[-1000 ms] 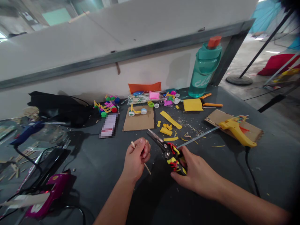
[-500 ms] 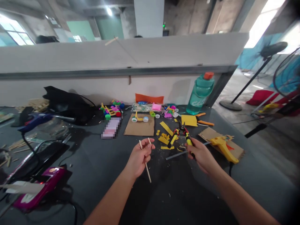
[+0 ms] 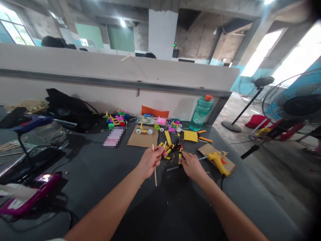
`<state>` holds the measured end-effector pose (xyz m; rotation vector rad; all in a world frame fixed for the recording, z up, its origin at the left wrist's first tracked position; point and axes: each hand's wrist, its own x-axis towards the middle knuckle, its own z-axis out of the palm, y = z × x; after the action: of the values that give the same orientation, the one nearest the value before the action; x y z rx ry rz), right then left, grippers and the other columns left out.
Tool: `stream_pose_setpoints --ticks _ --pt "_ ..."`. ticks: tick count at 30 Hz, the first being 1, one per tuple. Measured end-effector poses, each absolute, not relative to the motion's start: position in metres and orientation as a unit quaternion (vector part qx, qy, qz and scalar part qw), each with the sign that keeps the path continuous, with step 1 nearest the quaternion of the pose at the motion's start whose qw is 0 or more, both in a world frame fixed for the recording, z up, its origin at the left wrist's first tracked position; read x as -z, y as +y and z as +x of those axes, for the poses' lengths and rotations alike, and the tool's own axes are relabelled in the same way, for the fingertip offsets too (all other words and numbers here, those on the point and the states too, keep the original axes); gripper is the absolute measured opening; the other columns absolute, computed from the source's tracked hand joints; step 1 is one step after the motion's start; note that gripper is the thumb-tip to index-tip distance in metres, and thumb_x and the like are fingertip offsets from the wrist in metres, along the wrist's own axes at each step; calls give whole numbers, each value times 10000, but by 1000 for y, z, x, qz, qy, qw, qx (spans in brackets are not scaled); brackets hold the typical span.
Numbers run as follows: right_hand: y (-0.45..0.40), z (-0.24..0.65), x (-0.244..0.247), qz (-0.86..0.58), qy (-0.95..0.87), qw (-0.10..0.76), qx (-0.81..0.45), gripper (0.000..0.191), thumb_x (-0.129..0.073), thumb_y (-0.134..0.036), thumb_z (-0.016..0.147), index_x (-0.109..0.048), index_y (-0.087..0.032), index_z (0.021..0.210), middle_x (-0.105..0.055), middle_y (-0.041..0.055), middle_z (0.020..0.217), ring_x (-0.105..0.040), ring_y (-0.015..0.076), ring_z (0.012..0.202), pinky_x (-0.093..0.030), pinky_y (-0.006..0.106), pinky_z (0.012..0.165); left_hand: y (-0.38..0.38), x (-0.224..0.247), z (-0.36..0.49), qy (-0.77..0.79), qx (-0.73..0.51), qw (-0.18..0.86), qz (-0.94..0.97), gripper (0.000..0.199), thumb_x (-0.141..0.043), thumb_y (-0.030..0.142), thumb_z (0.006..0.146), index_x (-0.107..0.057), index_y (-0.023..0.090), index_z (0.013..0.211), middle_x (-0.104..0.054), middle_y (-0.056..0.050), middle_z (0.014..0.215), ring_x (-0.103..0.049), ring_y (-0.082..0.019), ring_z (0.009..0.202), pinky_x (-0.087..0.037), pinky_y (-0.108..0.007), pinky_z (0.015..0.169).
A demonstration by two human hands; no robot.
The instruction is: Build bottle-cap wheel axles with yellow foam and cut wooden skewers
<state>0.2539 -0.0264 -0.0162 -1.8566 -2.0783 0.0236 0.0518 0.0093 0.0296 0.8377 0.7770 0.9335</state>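
Observation:
My left hand [image 3: 149, 161] is closed around thin wooden sticks [image 3: 155, 175]; a long one slants down through the fist and a shorter tip sticks out by the thumb. To its right, my right hand [image 3: 192, 164] has its fingers at the yellow-and-black handles of the cutting pliers [image 3: 180, 155], low over the table with the jaws pointing away. The hand partly hides the handles. Yellow scraps [image 3: 167, 138] lie around the pliers. Behind my left hand, a small yellow piece with white wheels [image 3: 144, 130] rests on a cardboard square [image 3: 132, 140].
At the right, a yellow glue gun [image 3: 217, 162] rests on cardboard. A teal bottle [image 3: 200, 115] stands at the back near orange-handled pliers [image 3: 205, 138]. Bright small parts [image 3: 116, 118] and a blurred-out phone [image 3: 114, 137] lie left of centre. A magenta device [image 3: 32, 194] with cables sits far left.
My right hand has moved left and lowered the pliers toward the table, nearer my left hand. The pliers' handles look closer together. My left hand keeps the sticks. The view has shifted.

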Motion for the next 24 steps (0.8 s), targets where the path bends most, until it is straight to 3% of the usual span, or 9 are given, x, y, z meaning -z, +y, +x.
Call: stream_pose_setpoints --ticks 3,6,9,12,17,24 --pt "-33 249 -2 -634 -737 233 8 356 -390 -273 884 -544 -109 1160 -614 155 1036 -530 252 965 -371 408 874 22 -23 56 361 -380 753 398 256 -692 341 658 -572 121 711 -546 9 605 -246 0 381 -61 -156 371" --pt "-32 239 -15 -607 -728 312 -65 324 -415 -275 865 -569 -155 1123 -633 106 994 -556 220 916 -407 379 839 33 -12 62 367 -370 750 407 265 -642 377 692 -538 133 683 -522 22 572 -237 -3 363 -67 -157 368" --pt "-17 225 -19 -614 -647 390 -229 323 -480 -336 813 -602 -165 1058 -651 55 812 -582 183 683 -468 321 655 40 -3 69 361 -351 760 412 253 -583 389 724 -516 148 685 -503 28 562 -255 -17 362 -87 -159 361" --pt "5 210 -17 -597 -571 442 -349 276 -528 -361 754 -639 -172 922 -629 22 683 -531 146 527 -436 258 483 47 1 72 349 -334 772 413 219 -579 352 717 -497 154 667 -484 36 535 -232 -20 351 -80 -165 361" --pt "40 184 -10 -580 -574 461 -350 224 -545 -374 720 -620 -163 723 -613 19 645 -493 118 491 -399 225 442 65 6 63 349 -349 775 395 208 -548 302 739 -462 158 615 -443 52 474 -213 -19 331 -87 -163 367" --pt "112 161 -13 -574 -606 468 -290 231 -556 -414 705 -582 -184 707 -532 -33 539 -437 99 409 -349 225 412 122 8 20 401 -447 733 320 206 -479 295 817 -527 140 689 -510 20 483 -371 -41 336 -173 -153 340"
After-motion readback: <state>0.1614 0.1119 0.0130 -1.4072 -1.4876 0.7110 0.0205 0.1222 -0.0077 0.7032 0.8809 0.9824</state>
